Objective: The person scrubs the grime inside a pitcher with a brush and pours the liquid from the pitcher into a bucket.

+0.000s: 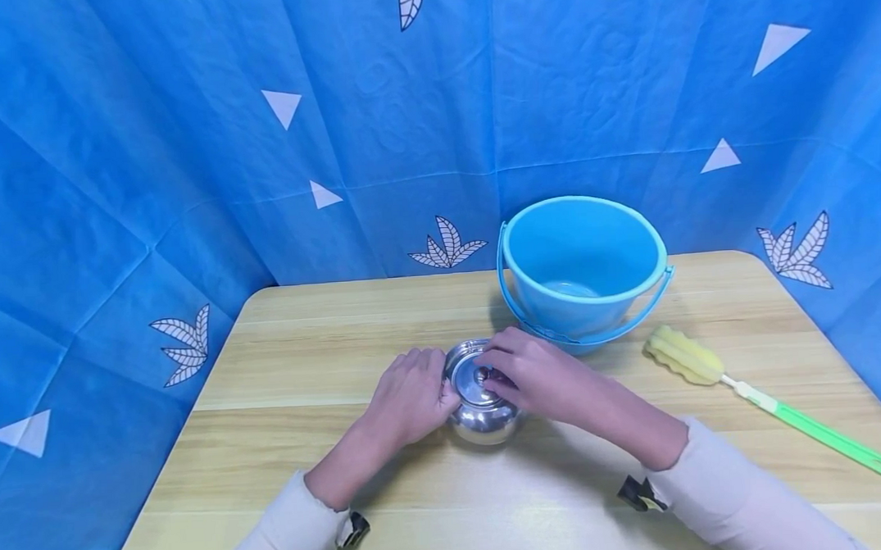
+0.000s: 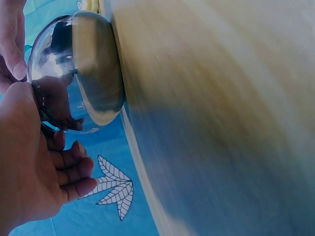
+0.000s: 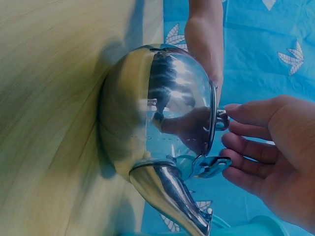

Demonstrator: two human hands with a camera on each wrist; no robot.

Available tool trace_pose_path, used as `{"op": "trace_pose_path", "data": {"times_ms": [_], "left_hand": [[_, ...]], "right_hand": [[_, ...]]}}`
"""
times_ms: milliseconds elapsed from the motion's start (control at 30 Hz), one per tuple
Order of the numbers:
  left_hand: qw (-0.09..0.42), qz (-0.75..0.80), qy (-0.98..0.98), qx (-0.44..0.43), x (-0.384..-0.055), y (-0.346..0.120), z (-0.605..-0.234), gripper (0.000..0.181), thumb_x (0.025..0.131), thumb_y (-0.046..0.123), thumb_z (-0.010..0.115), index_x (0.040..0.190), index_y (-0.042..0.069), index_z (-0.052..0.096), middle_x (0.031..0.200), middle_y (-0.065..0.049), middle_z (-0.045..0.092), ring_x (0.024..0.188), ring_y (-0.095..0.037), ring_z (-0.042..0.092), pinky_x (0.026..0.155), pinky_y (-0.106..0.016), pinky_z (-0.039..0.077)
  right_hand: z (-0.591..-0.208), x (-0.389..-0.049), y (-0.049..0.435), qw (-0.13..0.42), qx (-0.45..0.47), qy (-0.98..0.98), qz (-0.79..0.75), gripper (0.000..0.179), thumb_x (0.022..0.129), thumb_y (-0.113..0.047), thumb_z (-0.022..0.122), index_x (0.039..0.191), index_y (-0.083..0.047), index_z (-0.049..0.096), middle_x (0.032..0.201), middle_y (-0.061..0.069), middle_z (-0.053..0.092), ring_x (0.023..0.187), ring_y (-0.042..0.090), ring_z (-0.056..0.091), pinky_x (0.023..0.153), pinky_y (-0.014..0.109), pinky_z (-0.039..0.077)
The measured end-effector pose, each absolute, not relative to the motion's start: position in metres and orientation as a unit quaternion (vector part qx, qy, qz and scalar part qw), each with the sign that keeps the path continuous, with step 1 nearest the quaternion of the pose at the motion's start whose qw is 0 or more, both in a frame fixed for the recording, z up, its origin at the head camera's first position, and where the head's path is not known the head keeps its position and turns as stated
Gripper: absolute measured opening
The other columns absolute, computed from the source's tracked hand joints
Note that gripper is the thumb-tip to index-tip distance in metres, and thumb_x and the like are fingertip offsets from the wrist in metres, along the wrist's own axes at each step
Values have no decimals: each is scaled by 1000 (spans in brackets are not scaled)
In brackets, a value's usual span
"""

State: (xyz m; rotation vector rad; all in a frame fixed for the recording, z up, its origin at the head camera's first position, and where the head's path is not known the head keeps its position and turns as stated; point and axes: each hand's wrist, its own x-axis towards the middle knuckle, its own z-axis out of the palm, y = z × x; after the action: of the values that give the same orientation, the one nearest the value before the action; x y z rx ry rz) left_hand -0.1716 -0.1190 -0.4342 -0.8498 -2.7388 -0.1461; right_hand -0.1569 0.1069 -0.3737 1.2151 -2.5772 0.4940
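Note:
A shiny metal teapot (image 1: 486, 425) stands upright on the table, its curved spout (image 3: 170, 196) visible in the right wrist view. A round lid (image 1: 469, 386) with a small knob (image 3: 222, 119) sits on top. My left hand (image 1: 412, 397) holds the pot's left side at the rim, thumb on top and the other fingers curled below, as the left wrist view shows. My right hand (image 1: 537, 375) pinches the lid knob between thumb and fingers. Its lower fingers lie close to a metal bracket (image 3: 211, 167) above the spout.
Behind the teapot to the right stands a light-blue bucket (image 1: 582, 306) with its handle hanging down in front. A yellow sponge brush (image 1: 683, 355) with a green handle lies at the right of the wooden table (image 1: 293, 445). Blue patterned cloth (image 1: 405, 129) hangs around the table.

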Motion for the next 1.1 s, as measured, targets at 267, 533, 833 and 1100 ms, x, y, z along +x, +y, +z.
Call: {"op": "trace_pose_path", "data": {"times_ms": [267, 533, 833, 1100], "left_hand": [[134, -50, -945, -294, -171, -118, -433, 29, 75, 38, 41, 87, 11, 44, 68, 4, 39, 64, -13, 37, 60, -26, 34], [143, -47, -944, -295, -172, -118, -434, 27, 74, 36, 42, 84, 11, 44, 66, 5, 37, 61, -13, 36, 58, -26, 33], [142, -50, -943, -296, -172, -118, -434, 27, 74, 36, 42, 84, 12, 43, 66, 5, 38, 62, -13, 36, 58, -26, 33], [129, -51, -947, -291, -171, -118, -433, 27, 75, 37, 41, 85, 12, 43, 67, 4, 39, 62, -13, 37, 58, -26, 32]], "right_hand": [[-378, -158, 104, 134, 427, -878, 168, 30, 77, -25, 66, 103, -11, 64, 99, 0, 56, 91, 10, 51, 76, 23, 45], [-380, -158, 102, 144, 432, -875, 161, 28, 78, -24, 65, 104, -11, 64, 99, 1, 56, 91, 12, 51, 77, 24, 45], [-382, -158, 100, 140, 428, -882, 142, 29, 78, -24, 65, 104, -12, 63, 100, 0, 54, 92, 11, 50, 78, 24, 45], [-382, -157, 98, 151, 424, -884, 129, 27, 79, -22, 64, 103, -11, 63, 99, 2, 55, 92, 12, 50, 78, 23, 45]]}}
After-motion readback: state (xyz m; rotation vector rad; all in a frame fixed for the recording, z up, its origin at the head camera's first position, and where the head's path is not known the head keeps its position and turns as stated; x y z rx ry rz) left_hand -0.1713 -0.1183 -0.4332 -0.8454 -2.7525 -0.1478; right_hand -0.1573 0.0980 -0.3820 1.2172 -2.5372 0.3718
